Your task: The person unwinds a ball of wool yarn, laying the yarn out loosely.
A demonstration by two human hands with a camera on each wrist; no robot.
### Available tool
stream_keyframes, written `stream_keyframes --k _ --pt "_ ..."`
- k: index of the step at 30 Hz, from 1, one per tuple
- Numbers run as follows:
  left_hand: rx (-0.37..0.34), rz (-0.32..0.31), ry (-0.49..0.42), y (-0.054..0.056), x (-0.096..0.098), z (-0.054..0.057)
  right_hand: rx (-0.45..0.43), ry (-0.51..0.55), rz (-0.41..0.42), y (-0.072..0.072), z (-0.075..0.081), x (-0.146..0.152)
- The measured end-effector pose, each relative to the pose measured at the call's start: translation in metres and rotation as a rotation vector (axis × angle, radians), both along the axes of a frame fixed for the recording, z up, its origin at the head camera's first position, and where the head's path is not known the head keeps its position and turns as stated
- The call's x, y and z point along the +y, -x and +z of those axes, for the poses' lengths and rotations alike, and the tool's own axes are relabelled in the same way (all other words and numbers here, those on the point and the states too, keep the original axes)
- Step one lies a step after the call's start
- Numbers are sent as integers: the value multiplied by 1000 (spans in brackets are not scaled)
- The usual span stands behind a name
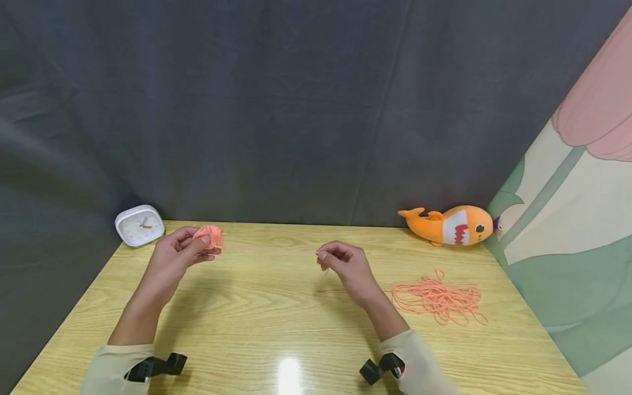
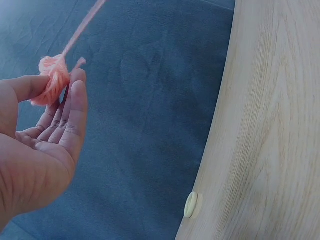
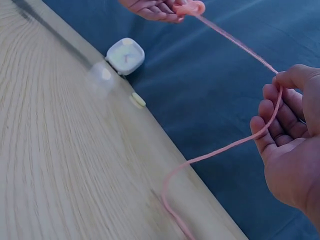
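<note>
My left hand (image 1: 180, 251) holds a small wound bundle of coral yarn (image 1: 211, 237) between thumb and fingers, raised over the table's left side. In the left wrist view a short loose end sticks out of the bundle (image 2: 52, 80). A taut strand of yarn (image 3: 237, 42) runs from it to my right hand (image 1: 348, 266), which pinches the strand between thumb and forefinger. Below that pinch, the yarn passes over the right fingers and sags to the table, as the right wrist view shows. A loose tangled heap of the same yarn (image 1: 439, 299) lies right of the right hand.
A white clock (image 1: 140, 225) stands at the table's back left corner. An orange plush shark (image 1: 449, 226) lies at the back right. Dark cloth (image 1: 276, 109) hangs behind the wooden table (image 1: 257, 329); a flower-patterned panel (image 1: 582, 247) borders the right side.
</note>
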State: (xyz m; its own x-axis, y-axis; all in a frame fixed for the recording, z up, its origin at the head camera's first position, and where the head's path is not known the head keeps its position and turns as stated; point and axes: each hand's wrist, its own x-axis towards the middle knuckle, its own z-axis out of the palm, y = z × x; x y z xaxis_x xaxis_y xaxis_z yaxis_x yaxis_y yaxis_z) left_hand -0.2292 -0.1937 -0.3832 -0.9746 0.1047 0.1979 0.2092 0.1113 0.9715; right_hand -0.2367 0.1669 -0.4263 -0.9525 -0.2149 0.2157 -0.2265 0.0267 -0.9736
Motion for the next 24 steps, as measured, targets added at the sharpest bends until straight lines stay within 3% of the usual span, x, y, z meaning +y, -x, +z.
stream_keyframes --k 9,20,24 --pt "-15 -10 -21 2 0 -1 31 20 -63 -1 7 26" --pt "-38 -16 -8 2 -1 -1 19 152 -139 2 14 53" --pt "-41 -12 45 1 0 -1 12 206 -172 1 18 63"
